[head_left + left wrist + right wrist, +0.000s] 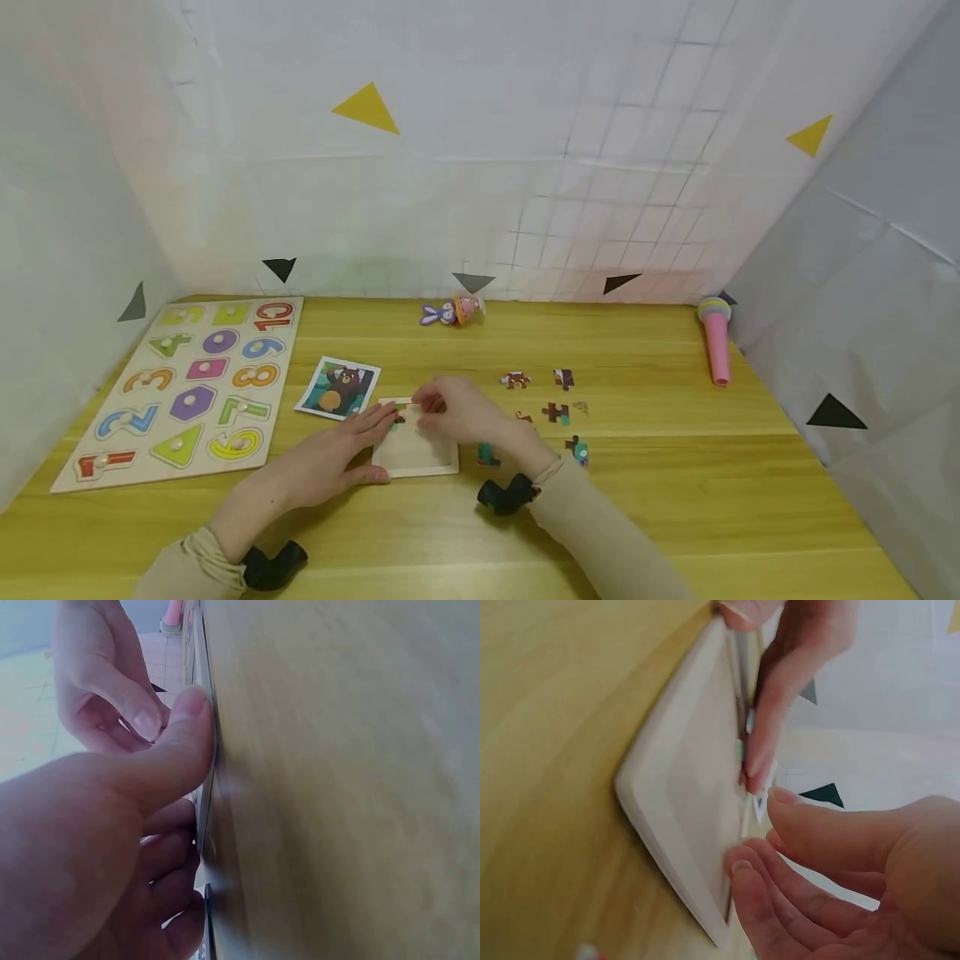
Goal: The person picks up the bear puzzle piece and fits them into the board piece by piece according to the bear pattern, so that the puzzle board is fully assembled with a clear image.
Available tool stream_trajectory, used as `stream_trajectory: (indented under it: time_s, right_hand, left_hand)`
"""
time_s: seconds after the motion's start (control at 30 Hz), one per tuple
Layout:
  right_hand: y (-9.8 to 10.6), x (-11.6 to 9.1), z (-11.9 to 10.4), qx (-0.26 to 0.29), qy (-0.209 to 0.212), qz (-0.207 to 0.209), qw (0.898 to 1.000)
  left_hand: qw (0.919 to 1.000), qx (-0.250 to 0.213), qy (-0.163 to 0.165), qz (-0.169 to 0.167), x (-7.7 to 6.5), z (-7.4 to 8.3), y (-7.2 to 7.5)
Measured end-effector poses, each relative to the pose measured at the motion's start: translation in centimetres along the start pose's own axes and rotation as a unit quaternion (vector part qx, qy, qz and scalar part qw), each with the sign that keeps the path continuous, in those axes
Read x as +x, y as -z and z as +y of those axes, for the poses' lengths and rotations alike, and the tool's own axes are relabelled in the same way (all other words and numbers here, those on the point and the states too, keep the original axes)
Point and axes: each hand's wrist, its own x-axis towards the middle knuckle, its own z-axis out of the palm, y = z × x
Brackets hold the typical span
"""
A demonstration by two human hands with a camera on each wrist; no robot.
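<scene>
A shallow wooden puzzle tray (416, 472) lies on the table before me. My left hand (330, 454) rests along its left side, fingers stretched over the top left corner and thumb at the lower left edge. A small brown and green puzzle piece (399, 419) sits in that corner, partly covered by the fingertips. Over the tray's upper right edge hovers my right hand (465, 412), fingers loosely bent; the right wrist view shows thumb and fingers apart, nothing visible between them. Several loose jigsaw pieces (557, 412) lie to the right, some partly hidden by the right arm.
A bear picture card (340, 388) lies left of the tray, near a large number-and-shape board (197, 404). Toward the back wall lies a rabbit toy (453, 312). A pink toy microphone (717, 342) is at the right edge. White sheeting (450, 217) surrounds the table.
</scene>
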Motion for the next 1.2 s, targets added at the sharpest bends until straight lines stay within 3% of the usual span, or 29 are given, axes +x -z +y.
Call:
stream_trajectory:
  time_s: [0.17, 0.87, 1.03, 1.2]
  right_hand:
    - [1.1, -1.0, 0.8, 0.037, -0.009, 0.016, 0.999]
    - [7.7, -5.1, 6.8, 0.006, -0.093, 0.14, 0.986]
    - [8.4, -5.2, 8.4, 0.003, -0.127, 0.147, 0.981]
    - [8.5, -5.1, 9.2, -0.034, -0.141, 0.137, 0.98]
  left_hand:
    - [1.0, -0.002, 0.003, -0.002, 0.0, 0.0, -0.1]
    - [1.0, -0.006, 0.004, -0.002, 0.0, 0.1, 0.0]
    - [1.0, -0.005, 0.005, -0.001, 0.0, 0.1, -0.1]
    - [1.0, -0.005, 0.005, -0.001, 0.0, 0.0, -0.1]
